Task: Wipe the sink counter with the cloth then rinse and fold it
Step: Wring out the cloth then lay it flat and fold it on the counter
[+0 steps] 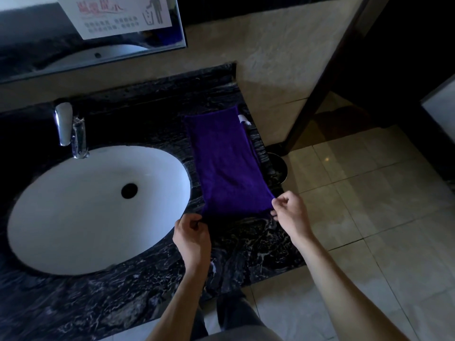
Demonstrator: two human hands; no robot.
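Observation:
A purple cloth [226, 161] lies flat as a long strip on the black marble counter [128, 286], to the right of the white oval sink [73, 247]. A white label [243, 119] sticks out at its far right corner. My left hand [190, 236] pinches the cloth's near left corner. My right hand [290, 214] pinches the near right corner. Both hands hold the near edge just above the counter.
A chrome tap [70, 130] stands behind the sink. A mirror [44, 52] with a paper sign [118, 13] hangs on the wall above. A round metal bin [279, 168] sits on the tiled floor [369, 193] beside the counter's right edge. A dark door frame [320, 77] rises at the right.

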